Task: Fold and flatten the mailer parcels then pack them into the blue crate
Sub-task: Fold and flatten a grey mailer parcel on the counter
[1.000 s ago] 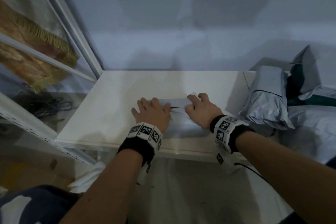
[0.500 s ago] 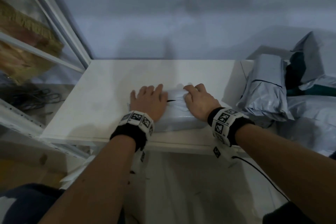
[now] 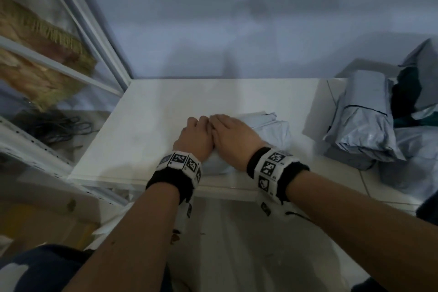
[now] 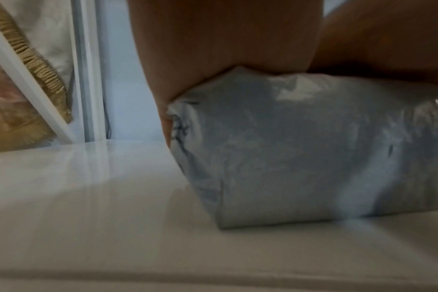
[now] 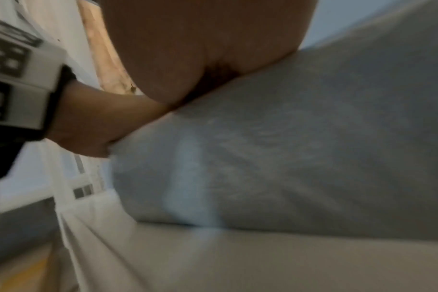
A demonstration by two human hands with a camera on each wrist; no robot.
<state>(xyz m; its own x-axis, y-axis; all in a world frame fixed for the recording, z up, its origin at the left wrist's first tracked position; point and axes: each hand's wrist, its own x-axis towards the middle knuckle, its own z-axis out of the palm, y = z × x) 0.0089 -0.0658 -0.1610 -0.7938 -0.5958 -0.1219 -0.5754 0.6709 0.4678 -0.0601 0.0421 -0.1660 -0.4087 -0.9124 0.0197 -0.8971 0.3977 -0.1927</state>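
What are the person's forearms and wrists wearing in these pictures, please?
Both forearms are bare, with no sleeves. Just behind the left hand and the right hand sits a black wristband topped by a white band of square black-and-white coded markers. A thin black cable trails from under the right wrist. No gloves, rings or watch show.

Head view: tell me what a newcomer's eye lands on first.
First, the left hand and right hand, side by side, pressing on a grey mailer parcel at the white table's near edge. Next, the heap of grey mailers piled at the right.
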